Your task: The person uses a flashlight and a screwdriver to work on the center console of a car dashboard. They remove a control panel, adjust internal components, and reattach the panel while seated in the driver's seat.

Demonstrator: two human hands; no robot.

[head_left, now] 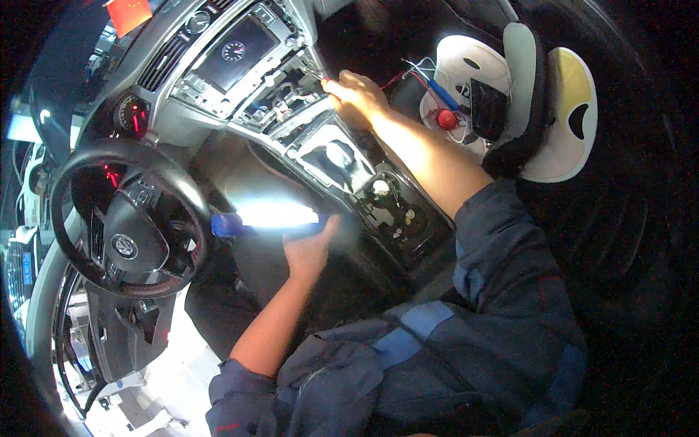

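My left hand (307, 251) is wrapped round a blue work light (226, 225), whose lit strip glares white beside the steering wheel. With my right hand (357, 98), I grip a slim metal-tipped tool (314, 74) with a bit of red on it; its exact kind is hard to make out. Its tip points into the opened centre console (280, 100), where brackets and inner parts lie bare below the display screen (234, 51). Nearer to me along the console is the gear lever area (336, 154), brightly lit, its trim partly off.
The steering wheel (131, 218) stands at the left. On the passenger side lie white cartoon-shaped cushions (473, 62), a blue-handled tool (441, 93) with wires, a red round thing (446, 119) and a black box-like item (488, 109). The lower console (397, 211) shows exposed parts.
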